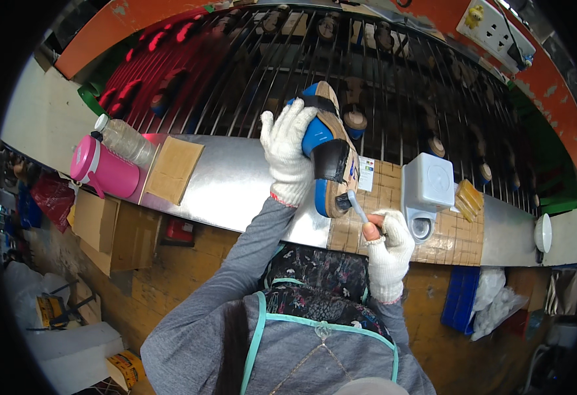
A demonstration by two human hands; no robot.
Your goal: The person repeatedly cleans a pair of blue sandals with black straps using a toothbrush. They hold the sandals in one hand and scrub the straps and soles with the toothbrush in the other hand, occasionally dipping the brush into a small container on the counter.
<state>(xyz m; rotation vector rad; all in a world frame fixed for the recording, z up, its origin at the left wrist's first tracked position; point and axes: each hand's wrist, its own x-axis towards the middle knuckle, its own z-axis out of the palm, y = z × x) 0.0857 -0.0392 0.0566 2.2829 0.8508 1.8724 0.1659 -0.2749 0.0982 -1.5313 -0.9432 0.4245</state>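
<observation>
Left hand [290, 153] grips the blue sandal [328, 148] — right hand [387, 243] just below; pinching a brush [355, 205].

Bare desk [236, 184] lies open between the cardboard piece [173, 169] and the shoe [328, 148]; a white box [428, 187] blocks the right.

knit cotton gloves [288, 155], shiny metal shelf [236, 181]
</observation>
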